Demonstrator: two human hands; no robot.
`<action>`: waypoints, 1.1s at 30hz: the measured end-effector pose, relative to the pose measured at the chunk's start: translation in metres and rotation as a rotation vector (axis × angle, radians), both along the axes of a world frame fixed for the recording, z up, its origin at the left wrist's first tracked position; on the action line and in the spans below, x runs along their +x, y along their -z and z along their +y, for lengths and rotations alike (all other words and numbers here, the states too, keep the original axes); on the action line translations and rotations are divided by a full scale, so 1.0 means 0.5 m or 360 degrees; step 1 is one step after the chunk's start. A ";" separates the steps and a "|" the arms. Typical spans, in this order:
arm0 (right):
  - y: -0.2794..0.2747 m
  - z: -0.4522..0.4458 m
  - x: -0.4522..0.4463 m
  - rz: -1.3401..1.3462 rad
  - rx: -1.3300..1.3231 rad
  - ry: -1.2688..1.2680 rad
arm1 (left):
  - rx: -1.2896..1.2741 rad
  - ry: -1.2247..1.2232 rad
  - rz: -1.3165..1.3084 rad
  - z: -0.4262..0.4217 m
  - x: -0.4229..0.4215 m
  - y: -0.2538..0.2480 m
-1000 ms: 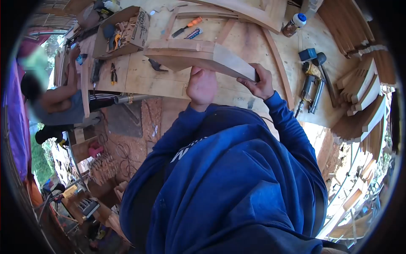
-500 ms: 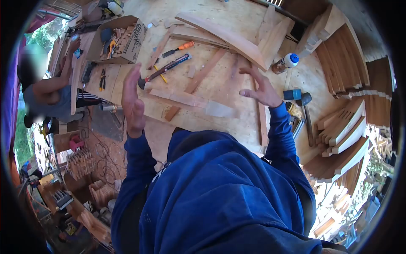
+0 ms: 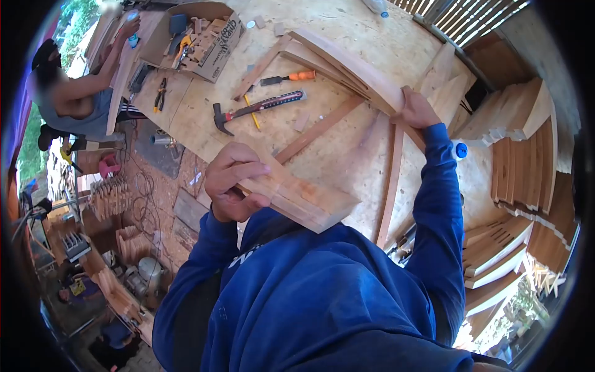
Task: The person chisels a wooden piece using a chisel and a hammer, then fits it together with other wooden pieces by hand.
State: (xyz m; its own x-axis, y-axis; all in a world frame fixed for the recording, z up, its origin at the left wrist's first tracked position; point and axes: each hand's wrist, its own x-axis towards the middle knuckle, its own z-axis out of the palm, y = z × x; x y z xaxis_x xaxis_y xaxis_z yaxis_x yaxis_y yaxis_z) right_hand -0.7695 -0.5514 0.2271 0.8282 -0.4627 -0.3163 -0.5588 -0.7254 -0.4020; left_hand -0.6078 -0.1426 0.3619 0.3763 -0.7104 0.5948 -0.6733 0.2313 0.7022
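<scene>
My left hand (image 3: 235, 183) is closed around one end of a short wooden block (image 3: 304, 201), lifted in front of my body. My right hand (image 3: 418, 110) grips the near end of a long wooden board (image 3: 350, 65), which lies against other long pieces. Beyond my left hand, a claw hammer (image 3: 263, 106) with a red and black handle rests across a yellow pencil (image 3: 251, 111). A chisel (image 3: 290, 77) with an orange handle lies farther back. A wooden strip (image 3: 319, 129) lies diagonally between my hands, and another strip (image 3: 390, 183) runs toward me below my right forearm.
A cardboard box (image 3: 217, 59) of wood offcuts stands at the back left, near pliers (image 3: 160, 95). Another person (image 3: 77, 102) works at the left. Stacked curved boards (image 3: 524, 161) crowd the right side. A blue-capped bottle (image 3: 460, 150) stands beside my right sleeve.
My left hand has come down and taken hold of the wooden block, lifting it toward me. My right hand has reached forward and closed on the long board. The view has shifted.
</scene>
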 end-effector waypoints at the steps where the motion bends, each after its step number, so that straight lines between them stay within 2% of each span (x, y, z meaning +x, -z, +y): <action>1: -0.030 0.006 -0.002 -0.0038 0.0043 -0.0084 | -0.0016 0.0043 -0.0021 0.000 0.003 -0.003; 4: -0.172 0.075 -0.009 -0.0072 0.0178 -0.0154 | 0.0093 0.0157 0.0158 0.000 0.010 -0.027; 5: -0.225 0.104 -0.014 -0.0134 0.0345 -0.0105 | 0.0088 0.0169 0.0190 0.002 0.018 -0.036; 6: -0.270 0.135 -0.023 -0.0192 0.0514 -0.0049 | 0.0103 0.0316 0.0289 0.000 0.030 -0.044; 7: -0.311 0.167 -0.036 -0.0161 0.0505 -0.0021 | 0.0111 0.0472 0.0382 0.000 0.043 -0.049; 9: -0.391 0.234 -0.065 -0.0442 0.0314 -0.0112 | 0.0158 0.0646 0.0321 0.007 0.071 -0.050; 12: -0.489 0.360 -0.111 -0.0509 0.0118 -0.0012 | 0.0118 0.0929 0.0173 0.003 0.093 -0.047; 14: -0.522 0.431 -0.135 -0.0663 -0.0243 -0.0016 | 0.0117 0.0991 0.0253 0.011 0.089 -0.040; 15: -0.519 0.455 -0.146 -0.0761 -0.0229 -0.0065 | 0.0077 0.1013 0.0260 0.012 0.087 -0.035; 16: -0.545 0.499 -0.139 -0.0679 -0.0164 0.0123 | 0.0028 0.1029 0.0266 0.016 0.084 -0.031; 19: -0.523 0.528 -0.164 -0.0803 -0.0653 -0.0257 | 0.0074 0.1078 0.0516 0.016 0.085 -0.012; 20: -0.518 0.539 -0.169 -0.0793 -0.0683 -0.0251 | 0.0048 0.1098 0.0511 0.013 0.079 -0.005; 22: -0.507 0.557 -0.177 -0.0607 -0.0851 -0.0174 | -0.0322 0.1226 0.0985 0.000 0.068 -0.001; 24: -0.484 0.567 -0.185 -0.0577 -0.0906 -0.0146 | -0.0265 0.1272 0.0953 -0.013 0.084 -0.004; 26: -0.466 0.578 -0.190 -0.0497 -0.1077 -0.0170 | -0.0512 0.1147 0.1173 -0.023 0.081 0.005; 27: -0.458 0.584 -0.192 -0.0496 -0.1080 -0.0172 | -0.0621 0.1083 0.1118 -0.027 0.080 0.014; 30: -0.454 0.597 -0.197 -0.0505 -0.1161 -0.0185 | -0.0714 0.0923 0.1302 -0.021 0.078 0.028; 31: -0.448 0.596 -0.198 -0.0503 -0.1161 -0.0167 | -0.0702 0.0937 0.1302 -0.023 0.077 0.033; 33: -0.435 0.589 -0.199 -0.0659 -0.1282 -0.0231 | -0.0840 0.0659 0.1032 -0.023 0.070 0.044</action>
State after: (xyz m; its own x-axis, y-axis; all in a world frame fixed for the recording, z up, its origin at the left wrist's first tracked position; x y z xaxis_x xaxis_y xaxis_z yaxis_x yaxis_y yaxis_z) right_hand -0.8689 -0.2567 0.4444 0.8707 -0.2974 0.3917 -0.3645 -0.9249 0.1079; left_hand -0.5726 -0.1542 0.3401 0.5248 -0.5599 0.6412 0.0212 0.7616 0.6477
